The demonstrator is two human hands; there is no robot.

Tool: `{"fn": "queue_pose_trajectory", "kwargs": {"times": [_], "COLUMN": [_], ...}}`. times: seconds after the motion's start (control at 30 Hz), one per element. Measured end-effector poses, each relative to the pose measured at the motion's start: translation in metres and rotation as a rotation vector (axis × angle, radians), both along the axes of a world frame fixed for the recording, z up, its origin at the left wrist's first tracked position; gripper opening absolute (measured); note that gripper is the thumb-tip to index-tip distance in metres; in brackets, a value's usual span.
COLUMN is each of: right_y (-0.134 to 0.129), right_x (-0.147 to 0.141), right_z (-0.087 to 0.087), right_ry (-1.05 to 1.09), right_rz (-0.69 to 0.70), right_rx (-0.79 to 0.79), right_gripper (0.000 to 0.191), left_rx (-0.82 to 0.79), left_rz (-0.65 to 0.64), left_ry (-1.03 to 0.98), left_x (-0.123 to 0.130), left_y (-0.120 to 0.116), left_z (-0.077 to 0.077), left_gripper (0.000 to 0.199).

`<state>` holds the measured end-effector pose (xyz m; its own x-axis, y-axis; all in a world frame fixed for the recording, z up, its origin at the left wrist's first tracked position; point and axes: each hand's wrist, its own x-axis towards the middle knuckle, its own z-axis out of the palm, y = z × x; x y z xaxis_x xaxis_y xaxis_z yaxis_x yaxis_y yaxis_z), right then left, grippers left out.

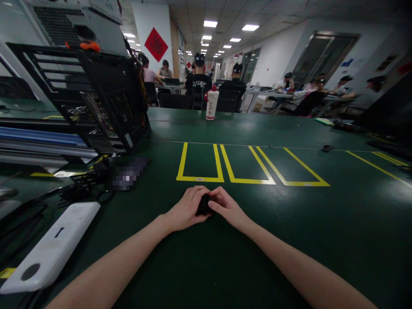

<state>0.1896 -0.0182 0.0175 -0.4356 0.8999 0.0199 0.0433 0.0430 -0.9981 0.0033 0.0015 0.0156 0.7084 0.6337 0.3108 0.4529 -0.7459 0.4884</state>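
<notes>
A small black object (203, 206) sits low over the green table, between my two hands; its kind is not clear, as fingers cover much of it. My left hand (189, 207) is wrapped round its left side, the fingers over the top and the thumb along the near edge. On the other side my right hand (227, 207) has its thumb and curled fingers closed at the object's right edge. Just beyond the hands, yellow tape (206, 179) marks out box shapes on the table top.
To the left stands an opened black computer case (106, 98), with dark cables (86, 180) in front. A long white device (53, 244) lies at near left. Farther back are a white and red bottle (211, 103) and several seated people. A small black ring-like piece (327, 148) lies right.
</notes>
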Motion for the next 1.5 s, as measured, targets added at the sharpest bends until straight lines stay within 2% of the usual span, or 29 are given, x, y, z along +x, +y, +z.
{"fn": "queue_pose_trajectory", "kwargs": {"times": [0.17, 0.37, 0.53, 0.63, 0.73, 0.9, 0.97, 1.1, 1.2, 1.33, 1.5], "right_y": [0.0005, 0.0006, -0.0017, -0.0019, -0.0009, -0.0012, -0.0024, -0.0036, -0.0027, -0.0009, -0.0012], "right_x": [0.0015, 0.0045, 0.0008, 0.0001, 0.0018, 0.0047, 0.0042, 0.0014, 0.0003, 0.0028, 0.0068], "right_z": [0.0014, 0.0017, 0.0043, 0.0051, 0.0043, 0.0015, 0.0017, 0.0048, 0.0069, 0.0071, 0.0043], "right_ry": [-0.07, 0.04, -0.03, -0.074, -0.068, 0.07, 0.064, -0.017, -0.059, -0.094, 0.025], "right_rz": [0.008, 0.101, 0.002, -0.023, 0.016, 0.105, 0.088, -0.006, -0.034, 0.02, 0.112], "right_rx": [-0.036, -0.033, -0.029, -0.026, -0.036, -0.034, -0.025, -0.005, -0.007, -0.016, -0.04], "right_gripper": [0.026, 0.035, 0.018, 0.023, 0.025, 0.037, 0.035, 0.017, 0.021, 0.023, 0.033], "left_rx": [-0.017, -0.002, -0.01, -0.022, -0.013, -0.021, -0.018, -0.001, -0.002, -0.009, -0.033], "left_rz": [-0.008, -0.01, -0.01, -0.005, -0.008, -0.008, -0.014, -0.021, -0.017, -0.005, -0.009], "left_ry": [-0.005, -0.002, -0.008, -0.008, -0.009, -0.019, -0.022, -0.022, -0.021, -0.017, -0.016], "left_x": [-0.0005, -0.0004, -0.0002, -0.0003, -0.0001, 0.0003, 0.0003, 0.0004, 0.0005, 0.0005, -0.0008], "left_y": [-0.0007, 0.0, -0.0007, -0.0009, -0.0004, -0.0003, -0.0006, -0.0006, -0.0002, -0.0004, -0.0008], "left_z": [0.0027, 0.0017, 0.0031, 0.0034, 0.002, 0.0, 0.0006, 0.0018, 0.0012, -0.0002, 0.0001], "left_gripper": [0.059, 0.062, 0.059, 0.059, 0.058, 0.06, 0.06, 0.057, 0.058, 0.059, 0.059]}}
